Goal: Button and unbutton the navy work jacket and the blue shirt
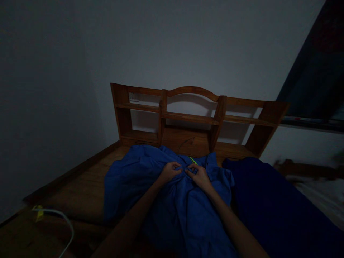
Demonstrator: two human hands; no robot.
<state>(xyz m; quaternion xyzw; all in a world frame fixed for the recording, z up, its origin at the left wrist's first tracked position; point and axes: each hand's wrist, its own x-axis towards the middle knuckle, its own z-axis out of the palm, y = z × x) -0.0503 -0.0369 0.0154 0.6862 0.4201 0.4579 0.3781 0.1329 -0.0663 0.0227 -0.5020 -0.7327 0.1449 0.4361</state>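
Observation:
A blue garment with a collar and a bright yellow-green strip lies spread and rumpled on the wooden surface. Near its upper middle, my left hand pinches the cloth between thumb and fingers. Just to the right, my right hand pinches the same garment, with the fingertips of both hands close together. Folds run down from where they grip. Whether a button or only fabric is between the fingers is too dark and small to tell.
A wooden shelf unit stands behind the garment against the pale wall. Dark blue cloth lies at the right. A white cable with a yellow tag curves at the lower left. A dark window or curtain is at the upper right.

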